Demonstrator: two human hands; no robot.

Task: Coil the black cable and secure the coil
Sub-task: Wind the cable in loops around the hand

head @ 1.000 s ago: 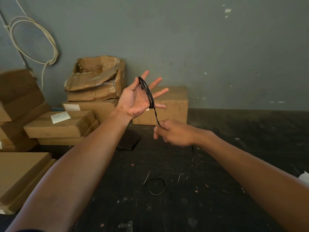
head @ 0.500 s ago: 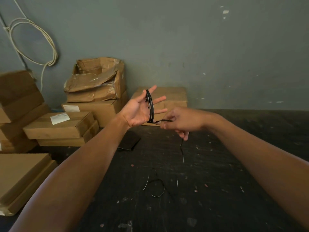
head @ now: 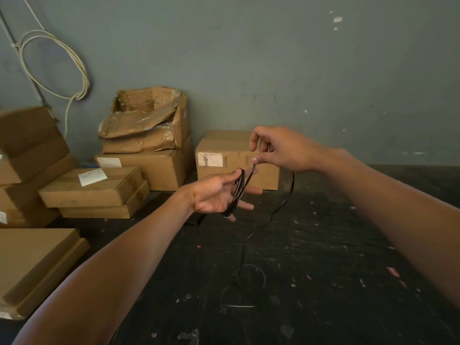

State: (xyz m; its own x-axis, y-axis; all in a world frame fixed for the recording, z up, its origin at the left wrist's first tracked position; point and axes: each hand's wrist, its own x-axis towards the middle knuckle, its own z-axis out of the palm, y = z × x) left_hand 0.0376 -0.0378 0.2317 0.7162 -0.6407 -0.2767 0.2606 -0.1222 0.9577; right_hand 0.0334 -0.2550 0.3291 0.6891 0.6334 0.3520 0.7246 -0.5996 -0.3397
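1. Head view: the left hand (head: 216,195) lies palm up with fingers spread straight, the black cable (head: 237,192) wound in several turns around them; the coil (head: 235,197) stands on edge, its long axis running from near the little finger up to the index.
2. The right hand (head: 281,150) pinches the free strand just above and right of the coil; the slack falls right of it to the dark floor (head: 348,270), so the next turn likely passes over the left fingertips.
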